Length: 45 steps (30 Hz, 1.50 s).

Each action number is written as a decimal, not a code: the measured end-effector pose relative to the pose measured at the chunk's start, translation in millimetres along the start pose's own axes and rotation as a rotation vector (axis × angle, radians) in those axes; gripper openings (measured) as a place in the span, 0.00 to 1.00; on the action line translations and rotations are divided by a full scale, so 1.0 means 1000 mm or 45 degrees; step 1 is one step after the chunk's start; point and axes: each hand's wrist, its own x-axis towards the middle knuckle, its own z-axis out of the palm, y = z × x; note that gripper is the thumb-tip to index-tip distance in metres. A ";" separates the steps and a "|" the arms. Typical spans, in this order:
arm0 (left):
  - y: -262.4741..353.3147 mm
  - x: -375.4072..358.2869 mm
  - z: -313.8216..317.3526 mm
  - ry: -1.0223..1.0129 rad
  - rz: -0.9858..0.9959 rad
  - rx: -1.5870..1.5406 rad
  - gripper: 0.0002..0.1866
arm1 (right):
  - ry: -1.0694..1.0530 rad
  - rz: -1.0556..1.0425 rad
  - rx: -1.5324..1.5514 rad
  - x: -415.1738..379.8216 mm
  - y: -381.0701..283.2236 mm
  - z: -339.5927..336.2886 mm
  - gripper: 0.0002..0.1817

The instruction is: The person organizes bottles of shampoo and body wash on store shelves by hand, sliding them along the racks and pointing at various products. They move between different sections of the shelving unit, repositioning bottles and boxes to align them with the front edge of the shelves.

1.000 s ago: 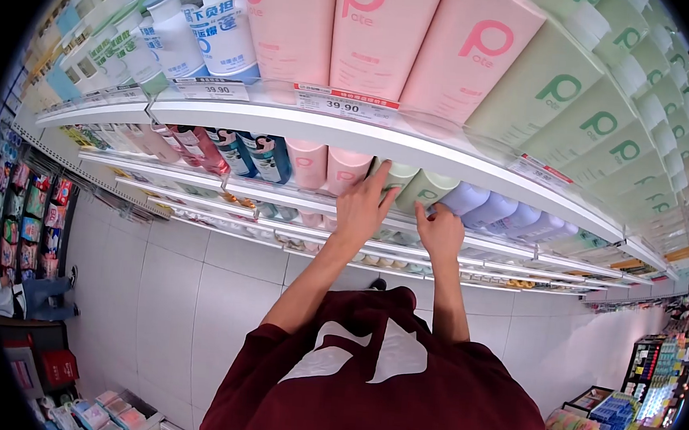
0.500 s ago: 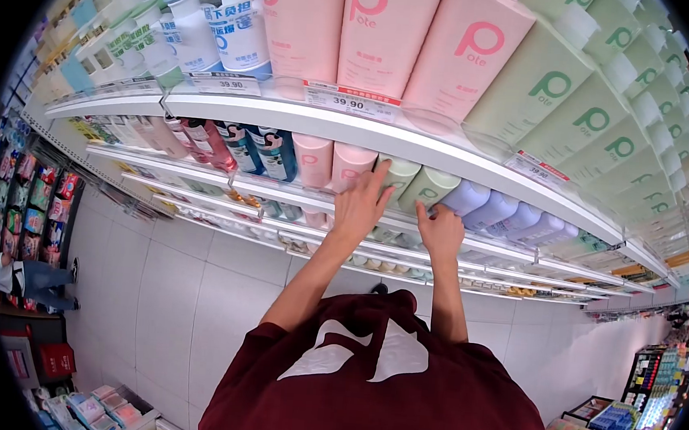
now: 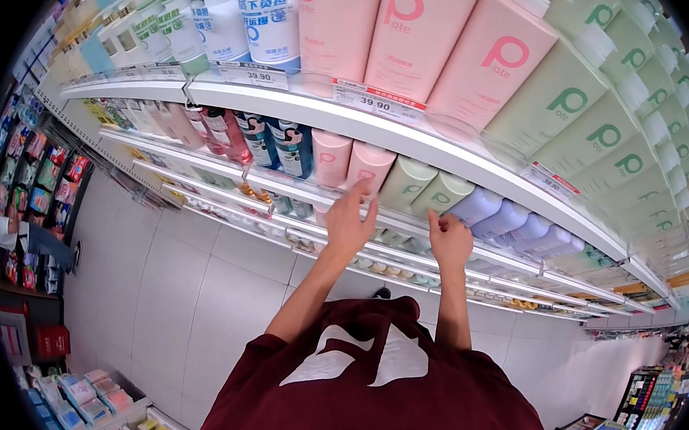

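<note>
Pink bottles [image 3: 370,167] and pale green bottles [image 3: 407,186] stand upright in a row on the second shelf. My left hand [image 3: 349,222] is in front of the pink bottle, its index finger overlapping the bottle's lower front and its thumb held apart. It holds nothing. My right hand [image 3: 450,240] is by the base of the right-hand green bottle [image 3: 444,193], close to the shelf edge. Its thumb points up, apart from the loosely curled fingers, with nothing seen between them. Lilac bottles [image 3: 475,206] are just to the right.
Above, a shelf edge [image 3: 288,106] with price tags [image 3: 379,102] juts out over the row, bearing large pink [image 3: 420,40] and green packages [image 3: 565,94]. Dark blue bottles [image 3: 291,149] stand left. Lower shelves run beneath my hands. At far left, a person [image 3: 31,241] is by another display.
My left hand has drawn back from the green bottle toward the pink one and lower. My right hand has dropped slightly. The view has shifted, and the shelf items appear farther right.
</note>
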 end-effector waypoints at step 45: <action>-0.077 0.027 -0.049 0.073 -0.149 0.538 0.31 | -0.046 -0.325 0.092 0.003 -0.126 0.065 0.22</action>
